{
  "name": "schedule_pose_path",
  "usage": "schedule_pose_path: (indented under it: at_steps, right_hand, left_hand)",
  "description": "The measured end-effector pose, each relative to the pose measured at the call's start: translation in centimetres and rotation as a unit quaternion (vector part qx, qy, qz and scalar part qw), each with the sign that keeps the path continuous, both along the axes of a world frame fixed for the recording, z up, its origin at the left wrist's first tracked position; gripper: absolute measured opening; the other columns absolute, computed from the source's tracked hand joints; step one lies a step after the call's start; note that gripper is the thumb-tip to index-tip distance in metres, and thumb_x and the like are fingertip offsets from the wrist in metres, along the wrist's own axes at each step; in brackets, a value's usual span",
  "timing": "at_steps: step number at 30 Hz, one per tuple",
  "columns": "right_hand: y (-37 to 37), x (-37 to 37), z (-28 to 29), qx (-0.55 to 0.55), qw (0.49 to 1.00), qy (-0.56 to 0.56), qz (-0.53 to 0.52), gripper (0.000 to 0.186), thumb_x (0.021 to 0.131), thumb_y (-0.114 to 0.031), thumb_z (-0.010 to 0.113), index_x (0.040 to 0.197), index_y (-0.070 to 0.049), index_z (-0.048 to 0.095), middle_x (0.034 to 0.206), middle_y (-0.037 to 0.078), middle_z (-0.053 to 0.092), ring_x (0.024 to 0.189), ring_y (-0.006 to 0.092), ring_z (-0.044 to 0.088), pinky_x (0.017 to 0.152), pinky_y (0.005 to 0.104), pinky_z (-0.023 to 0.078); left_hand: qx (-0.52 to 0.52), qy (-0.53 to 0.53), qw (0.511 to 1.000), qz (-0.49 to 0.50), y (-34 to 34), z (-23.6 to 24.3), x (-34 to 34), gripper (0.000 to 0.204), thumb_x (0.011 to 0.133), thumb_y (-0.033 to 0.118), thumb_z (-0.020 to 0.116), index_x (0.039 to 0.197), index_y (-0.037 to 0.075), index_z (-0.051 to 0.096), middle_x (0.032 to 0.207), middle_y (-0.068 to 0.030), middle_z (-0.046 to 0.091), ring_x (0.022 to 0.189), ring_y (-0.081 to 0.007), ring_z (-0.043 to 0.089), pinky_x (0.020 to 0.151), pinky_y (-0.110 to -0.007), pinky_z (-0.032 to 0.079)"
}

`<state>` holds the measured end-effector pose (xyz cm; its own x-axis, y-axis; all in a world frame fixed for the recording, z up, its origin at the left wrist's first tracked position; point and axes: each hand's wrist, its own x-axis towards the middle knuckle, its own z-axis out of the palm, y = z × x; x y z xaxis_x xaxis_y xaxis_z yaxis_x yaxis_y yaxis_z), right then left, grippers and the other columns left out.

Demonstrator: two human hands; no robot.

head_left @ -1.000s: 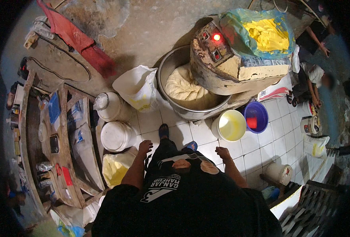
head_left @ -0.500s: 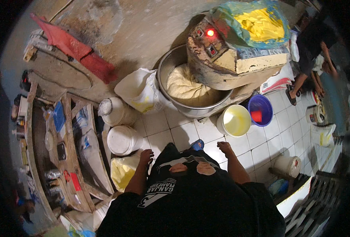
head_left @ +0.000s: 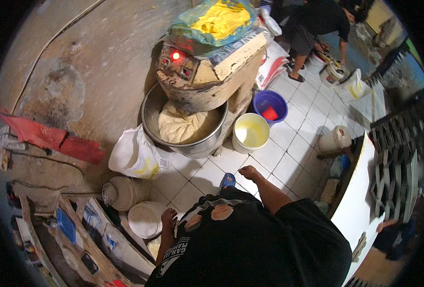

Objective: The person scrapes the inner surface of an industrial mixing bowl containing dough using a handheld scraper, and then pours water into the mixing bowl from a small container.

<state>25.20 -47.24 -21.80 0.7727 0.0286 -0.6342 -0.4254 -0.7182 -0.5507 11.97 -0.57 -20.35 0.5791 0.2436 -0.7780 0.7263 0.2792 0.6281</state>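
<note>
My left hand (head_left: pixel 169 219) hangs in the air with its fingers loosely apart, nothing in it. It is nearest to a white lidded bucket (head_left: pixel 146 221). My right hand (head_left: pixel 250 172), empty and with loosely bent fingers, hangs above the tiled floor. Just beyond it stands a pale bucket (head_left: pixel 251 134) with yellow residue inside. Farther off is a mixer (head_left: pixel 207 91) with a lit red light. Its metal bowl (head_left: pixel 147 115) contains a large lump of dough (head_left: pixel 183 125). A bag of yellow fat (head_left: pixel 224 18) lies on top of the mixer.
A blue-purple tub (head_left: pixel 282 106) holds a red scoop (head_left: pixel 270 114). An open white sack (head_left: pixel 134 155) stands left of the bowl. Wooden shelving (head_left: pixel 73 225) is at lower left. Another person (head_left: pixel 312 28) bends over buckets at far right. A white panel (head_left: pixel 365 201) borders the right side.
My view has turned to the right, so the mixer and buckets sit farther left in it. More of the bending person shows. Both my hands are still empty.
</note>
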Motion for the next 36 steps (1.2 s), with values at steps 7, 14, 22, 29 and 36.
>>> schedule_pose_path:
  at_steps: [7,14,22,29,36]
  right_hand:
    - [-0.6,-7.4,-0.5,-0.041,0.998,-0.048,-0.026,0.037,0.081,-0.038,0.057,0.093,-0.005,0.069,0.085,0.011,0.068,0.079,0.0221,0.062,0.074,0.0341,0.049]
    - [-1.1,-15.3,-1.0,-0.044,0.983,0.033,-0.177,0.036,0.08,-0.036,0.057,0.095,-0.005,0.068,0.087,0.011,0.067,0.084,0.0227,0.061,0.078,0.0357,0.048]
    - [-0.5,-19.6,0.6,-0.04,0.972,0.03,-0.231,0.037,0.081,-0.037,0.058,0.097,-0.006,0.068,0.091,0.01,0.067,0.087,0.0229,0.061,0.081,0.0344,0.047]
    - [0.1,-19.0,3.0,-0.048,0.973,0.055,-0.22,0.042,0.081,-0.04,0.051,0.101,-0.006,0.066,0.104,0.016,0.063,0.099,0.0311,0.059,0.088,0.0374,0.045]
    - [-0.7,-18.4,2.7,-0.056,0.983,-0.01,-0.175,0.04,0.082,-0.038,0.048,0.096,-0.006,0.067,0.097,0.016,0.065,0.092,0.0318,0.06,0.083,0.0387,0.046]
  left_hand:
    - [0.003,-0.053,0.985,-0.162,5.0,-5.0,0.0,0.027,0.085,0.019,0.053,0.107,0.004,0.052,0.096,-0.0098,0.059,0.081,-0.0221,0.058,0.065,-0.035,0.046]
    - [-0.041,-0.013,0.993,-0.111,3.5,-2.9,3.0,0.026,0.086,0.02,0.052,0.106,0.003,0.053,0.089,-0.008,0.059,0.074,-0.0187,0.058,0.06,-0.031,0.047]
    - [-0.024,-0.032,0.993,-0.114,1.9,-3.0,3.1,0.023,0.085,0.018,0.052,0.104,0.004,0.054,0.082,-0.006,0.058,0.068,-0.0177,0.058,0.055,-0.029,0.046]
    - [-0.037,0.045,0.991,-0.123,2.9,-4.4,-0.7,0.029,0.086,0.017,0.052,0.11,0.001,0.051,0.092,-0.0113,0.058,0.08,-0.0244,0.058,0.069,-0.038,0.048]
    - [-0.065,0.039,0.994,-0.084,4.1,-5.1,-3.1,0.031,0.087,0.016,0.05,0.112,-0.001,0.05,0.1,-0.0154,0.056,0.089,-0.0272,0.056,0.078,-0.039,0.046]
